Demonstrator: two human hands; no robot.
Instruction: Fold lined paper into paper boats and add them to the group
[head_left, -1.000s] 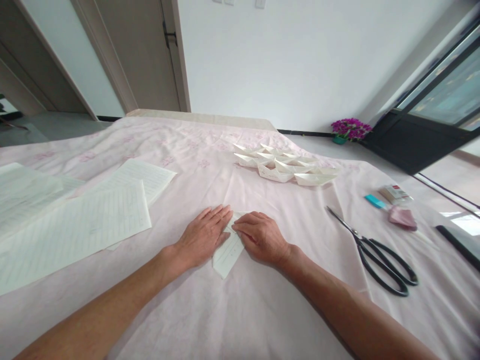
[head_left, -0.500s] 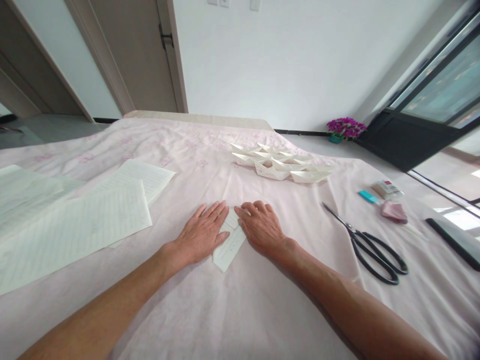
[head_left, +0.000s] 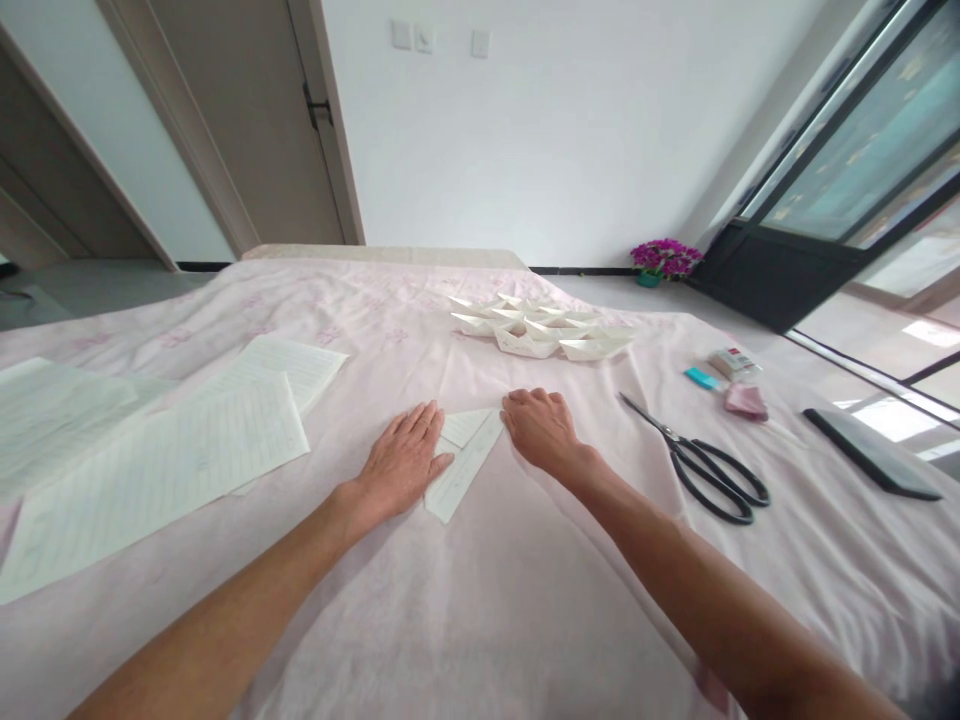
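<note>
Several paper boats point(head_left: 525, 346) finished — one partly folded sheet point(head_left: 465, 468) under flat, released left hand point(head_left: 401, 452); right hand point(head_left: 541, 427) curled by its corner, grip unclear — lined sheets point(head_left: 172, 450) unfolded.

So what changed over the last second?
The right hand slid rightward and slightly away across the folded paper, from its middle to its far right corner, uncovering more of it. Whether it grips the corner isn't clear. The left hand stayed flat on the paper's left side. Paper boats, scissors and loose sheets: unchanged; only the camera shifted.
</note>
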